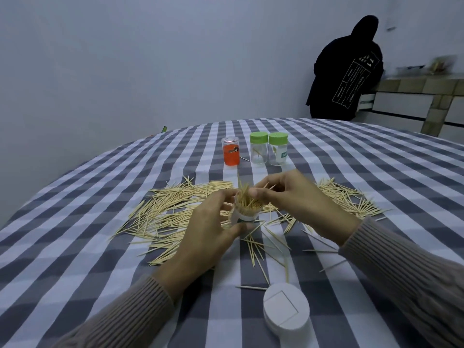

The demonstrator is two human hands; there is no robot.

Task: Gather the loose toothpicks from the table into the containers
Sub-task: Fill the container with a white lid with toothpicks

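My left hand (208, 229) grips a small clear container (244, 216) with a white label, held just above the checked tablecloth (100, 247) and packed with upright toothpicks. My right hand (293, 194) pinches a few toothpicks (251, 197) at the container's mouth. Loose toothpicks lie in a wide pile (173, 209) on the left, a smaller pile (346, 197) on the right, and scattered sticks (261, 249) in front of my hands. The container's white lid (286, 310) lies near the front edge.
Three more containers stand at the back: an orange one (231, 151) and two clear ones with green lids (258, 148) (277, 149). A person in a black hoodie (346, 71) stands beyond the table at a counter (426, 91).
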